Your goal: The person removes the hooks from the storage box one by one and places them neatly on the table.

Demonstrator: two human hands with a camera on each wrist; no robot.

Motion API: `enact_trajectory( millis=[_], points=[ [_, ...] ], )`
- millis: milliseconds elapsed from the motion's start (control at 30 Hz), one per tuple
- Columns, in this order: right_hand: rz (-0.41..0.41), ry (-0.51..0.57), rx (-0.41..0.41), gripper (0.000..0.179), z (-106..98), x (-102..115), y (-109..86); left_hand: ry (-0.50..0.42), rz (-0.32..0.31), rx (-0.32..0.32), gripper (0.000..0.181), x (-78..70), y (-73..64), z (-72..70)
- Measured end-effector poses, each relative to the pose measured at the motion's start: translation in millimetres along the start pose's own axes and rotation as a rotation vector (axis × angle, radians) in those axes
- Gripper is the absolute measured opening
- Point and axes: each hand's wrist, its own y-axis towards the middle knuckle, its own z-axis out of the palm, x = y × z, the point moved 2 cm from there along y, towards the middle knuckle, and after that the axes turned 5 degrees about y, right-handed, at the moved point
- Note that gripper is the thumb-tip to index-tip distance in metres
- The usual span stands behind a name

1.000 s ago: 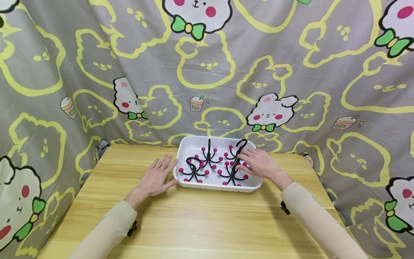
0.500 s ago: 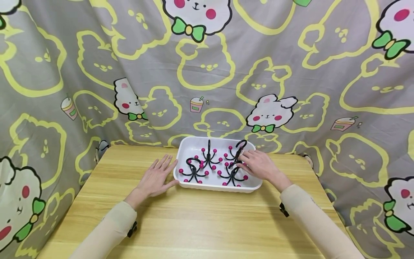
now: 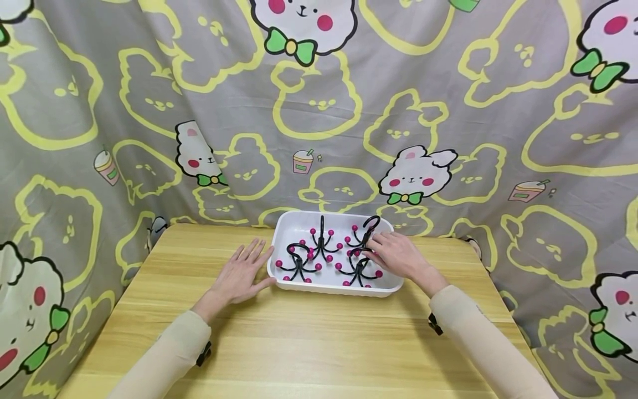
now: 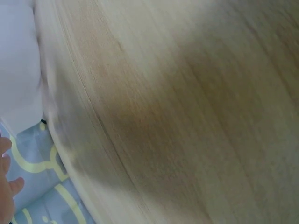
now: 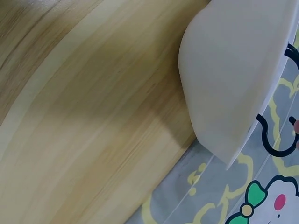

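A white tray (image 3: pixel 309 286) holds several black hook hangers, each with curved arms tipped by pink balls. My right hand (image 3: pixel 399 256) reaches over the tray's right side, its fingertips at the curved top of the front right hanger (image 3: pixel 359 269); it seems to pinch that hook, though the fingers partly hide it. Close behind stands the back right hanger (image 3: pixel 371 223). My left hand (image 3: pixel 241 271) lies with straight, spread fingers along the tray's left edge, near the front left hanger (image 3: pixel 298 265). The right wrist view shows a black hook (image 5: pixel 275 151) beside barely visible fingertips (image 5: pixel 297 128).
The tray stands at the back of a wooden table (image 3: pixel 319 343). Behind it hangs a grey curtain (image 3: pixel 239 111) with yellow animal outlines, close to the tray's far rim. Another hanger (image 3: pixel 321 244) stands in the tray's back left part.
The front right hanger's hook has turned and now curves toward the right fingers. My right hand has shifted slightly down and drawn its fingers in. The left hand stays put.
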Motion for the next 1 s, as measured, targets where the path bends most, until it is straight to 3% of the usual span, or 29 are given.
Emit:
enact_trajectory(
  millis=[233, 367, 600, 1000],
  points=[
    [0.034, -0.028, -0.04, 0.019, -9.7, -0.4, 3.2, 0.012, -0.005, 0.017, 0.088, 0.2, 0.6, 2.2],
    [0.044, -0.033, -0.08, 0.021, -18.4, -2.5, 6.5, 0.008, 0.004, -0.006, 0.087, 0.6, 1.2, 2.8],
    [0.02, -0.058, -0.153, 0.037, -32.8, -3.2, 12.6, 0.005, -0.003, -0.005, 0.086, 1.1, 0.8, 2.9],
    [0.011, -0.067, -0.2, 0.029, -56.4, 6.6, 20.8, 0.003, -0.008, 0.01, 0.087, 0.3, -0.5, 1.1]
  ],
)
